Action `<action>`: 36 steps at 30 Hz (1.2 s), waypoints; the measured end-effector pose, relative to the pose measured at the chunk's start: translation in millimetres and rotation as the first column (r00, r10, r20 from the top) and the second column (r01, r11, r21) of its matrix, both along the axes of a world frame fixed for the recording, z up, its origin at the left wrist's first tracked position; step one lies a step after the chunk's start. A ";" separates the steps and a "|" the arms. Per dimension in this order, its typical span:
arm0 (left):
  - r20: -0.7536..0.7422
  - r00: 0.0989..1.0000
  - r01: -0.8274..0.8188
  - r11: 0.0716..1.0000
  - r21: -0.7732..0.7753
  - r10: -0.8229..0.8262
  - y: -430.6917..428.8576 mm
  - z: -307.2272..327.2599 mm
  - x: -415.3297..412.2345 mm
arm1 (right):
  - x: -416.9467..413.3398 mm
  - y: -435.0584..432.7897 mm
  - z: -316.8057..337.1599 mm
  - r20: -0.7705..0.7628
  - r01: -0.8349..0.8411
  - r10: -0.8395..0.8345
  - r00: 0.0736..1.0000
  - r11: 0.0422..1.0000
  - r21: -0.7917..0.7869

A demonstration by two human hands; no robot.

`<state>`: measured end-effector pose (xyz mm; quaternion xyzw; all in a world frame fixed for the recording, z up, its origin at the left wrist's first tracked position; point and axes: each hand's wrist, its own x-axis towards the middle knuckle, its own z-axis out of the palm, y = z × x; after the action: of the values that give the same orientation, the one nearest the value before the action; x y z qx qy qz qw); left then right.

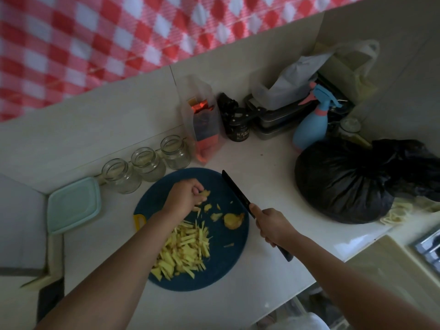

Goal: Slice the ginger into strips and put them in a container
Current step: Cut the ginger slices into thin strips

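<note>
black bag [342, 182] (tied) | blue spray bottle [312, 125] | checked cloth [95, 39]

home kitchen | tiled counter [273, 163] | glass jars [147, 160] | cutting board [228, 258]

You can read no text here; the pale print on the black jar [238, 131] is too blurred.
</note>
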<state>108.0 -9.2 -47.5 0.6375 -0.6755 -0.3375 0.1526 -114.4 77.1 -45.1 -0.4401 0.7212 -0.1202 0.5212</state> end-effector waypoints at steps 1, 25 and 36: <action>-0.024 1.000 -0.009 1.000 -0.025 0.009 2.3 3.0 -1.7 | -0.1 0.2 0.5 0.005 0.002 -0.002 1.000 1.000 0.001; 0.156 0.953 0.267 0.963 -0.039 -0.258 61.7 -23.8 -54.1 | -2.7 27.7 -3.5 0.087 0.095 -0.097 0.991 0.995 0.031; 0.224 0.973 0.093 0.985 -0.146 -0.059 85.0 -36.5 -55.3 | -1.0 27.3 -3.3 0.069 0.091 -0.093 0.993 0.996 0.024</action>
<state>52.6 75.8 -84.0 0.6306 -0.7364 -0.2173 0.1134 -115.4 104.5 -48.5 -0.3964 0.7232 -0.1520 0.5448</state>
